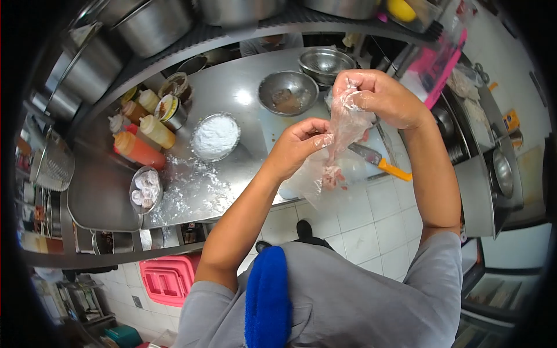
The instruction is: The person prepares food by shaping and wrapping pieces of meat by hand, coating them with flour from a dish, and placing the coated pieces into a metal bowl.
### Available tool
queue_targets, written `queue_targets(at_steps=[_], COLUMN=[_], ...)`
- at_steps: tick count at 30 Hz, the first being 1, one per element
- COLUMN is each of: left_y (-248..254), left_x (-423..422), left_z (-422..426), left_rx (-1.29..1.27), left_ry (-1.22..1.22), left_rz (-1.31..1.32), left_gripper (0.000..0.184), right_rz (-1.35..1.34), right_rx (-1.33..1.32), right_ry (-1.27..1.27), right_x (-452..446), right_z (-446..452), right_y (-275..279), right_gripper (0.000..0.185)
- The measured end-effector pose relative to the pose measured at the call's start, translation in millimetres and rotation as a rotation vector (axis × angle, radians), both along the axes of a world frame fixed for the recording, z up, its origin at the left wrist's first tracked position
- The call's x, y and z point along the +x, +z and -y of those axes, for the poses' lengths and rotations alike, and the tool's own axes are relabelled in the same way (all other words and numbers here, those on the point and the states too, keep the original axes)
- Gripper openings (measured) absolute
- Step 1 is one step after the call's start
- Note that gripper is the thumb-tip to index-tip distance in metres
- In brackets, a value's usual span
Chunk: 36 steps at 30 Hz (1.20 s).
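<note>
A clear plastic bag [348,127] hangs between my hands over the front edge of the steel counter, its upper part bunched and dusted with white powder. My right hand [383,98] is closed around the gathered upper part. Lower and to the left, my left hand [300,145] pinches the side of the bag between thumb and fingers. Pinkish pieces that look like raw meat [332,176] show in the lower part of the bag. Behind it lies a knife with an orange handle [394,170], on a pale cutting board [374,165] partly hidden by the bag.
On the counter [238,168] stand a bowl of white powder [216,137], a bowl of powder-coated balls [145,190], a metal bowl [288,93] and several sauce bottles [139,149]. Spilled powder lies near the front edge. A shelf with steel pots [154,26] overhangs the back, where another person [271,45] is partly visible.
</note>
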<state>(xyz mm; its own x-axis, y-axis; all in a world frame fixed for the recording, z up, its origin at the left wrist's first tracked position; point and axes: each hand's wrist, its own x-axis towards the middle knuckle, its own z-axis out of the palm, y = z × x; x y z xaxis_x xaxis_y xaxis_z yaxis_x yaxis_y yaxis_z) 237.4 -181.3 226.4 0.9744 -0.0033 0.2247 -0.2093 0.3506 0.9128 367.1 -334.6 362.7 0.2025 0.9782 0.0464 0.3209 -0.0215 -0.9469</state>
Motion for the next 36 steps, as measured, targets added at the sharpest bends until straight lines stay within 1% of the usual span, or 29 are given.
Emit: queue_targets(at_steps=[1, 2, 4, 7, 10, 11, 12, 13, 14, 15, 16, 18, 19, 20, 22, 23, 24, 26, 27, 30, 32, 33, 34, 36], left_y=[3, 5, 8, 17, 27, 27, 28, 28, 28, 24, 15, -9, -19, -30, -50, -61, -81, -129, -142, -160, -164, -171, -178, -191], left_x=[-5, -10, -26, -49, -71, -77, -86, -96, -107, -116, -128, -148, -157, -167, -187, -196, -204, -215, -219, -221, -217, -214, -211, -208], left_z=[-6, -15, -36, -61, -87, -94, -101, -109, -116, -123, -133, -151, -152, -153, -150, -146, -142, -138, -131, -121, -123, -127, -130, -145], left_rx=[-0.047, -0.049, 0.003, 0.050, 0.040, -0.049, -0.045, -0.149, -0.256, -0.255, -0.257, -0.033, -0.011, -0.022, -0.041, -0.121, -0.142, -0.123, -0.137, -0.243, -0.233, -0.265, -0.272, -0.335], left_ry=[0.024, 0.054, 0.035, 0.176, 0.247, 0.271, 0.320, 0.325, 0.324, 0.344, 0.376, 0.341, 0.404, 0.423, 0.475, 0.492, 0.510, 0.556, 0.570, 0.655, 0.782, 0.844, 0.851, 1.018], left_rz=[-0.009, -0.002, 0.026, 0.077, 0.034, 0.052, 0.055, 0.038, 0.026, 0.019, 0.025, -0.166, -0.138, -0.135, -0.233, -0.273, -0.272, -0.425, -0.429, -0.423, -0.532, -0.570, -0.580, -0.763], left_gripper=[0.027, 0.027, 0.023, 0.022, 0.023, 0.024, 0.024, 0.024, 0.025, 0.023, 0.023, 0.020, 0.016, 0.016, 0.015, 0.014, 0.014, 0.018, 0.018, 0.019, 0.023, 0.025, 0.025, 0.023], right_rz=[0.008, 0.059, 0.154, 0.153, 0.180, 0.214, 0.250, 0.138, 0.142, 0.041, -0.061, -0.038, -0.028, -0.017, 0.025, 0.009, -0.005, -0.007, 0.030, 0.100, 0.191, 0.156, 0.254, 0.422], right_rx=[0.000, -0.034, -0.095, -0.094, -0.081, -0.143, -0.198, -0.142, -0.138, -0.122, -0.110, -0.093, -0.089, -0.087, -0.152, -0.206, -0.255, -0.294, -0.337, -0.397, -0.397, -0.374, -0.349, -0.249], right_ry=[0.025, 0.025, 0.037, 0.161, 0.292, 0.266, 0.247, 0.301, 0.346, 0.342, 0.330, 0.340, 0.344, 0.348, 0.376, 0.394, 0.411, 0.455, 0.498, 0.603, 0.681, 0.696, 0.732, 0.789], right_x=[-4, -9, -20, -27, -45, -49, -54, -62, -70, -77, -83, -94, -100, -106, -118, -124, -128, -133, -137, -142, -142, -146, -149, -158], right_z=[-8, -17, -39, -79, -121, -135, -151, -165, -179, -190, -201, -220, -229, -236, -247, -251, -254, -268, -274, -303, -331, -346, -363, -401], right_y=[10, 20, 30, 19, 13, 11, 6, -2, -11, -20, -30, -54, -66, -78, -101, -112, -123, -146, -155, -183, -203, -212, -222, -246], right_gripper=[0.012, 0.011, 0.010, 0.015, 0.020, 0.020, 0.021, 0.022, 0.022, 0.022, 0.021, 0.020, 0.018, 0.018, 0.017, 0.017, 0.017, 0.017, 0.017, 0.020, 0.022, 0.021, 0.021, 0.021])
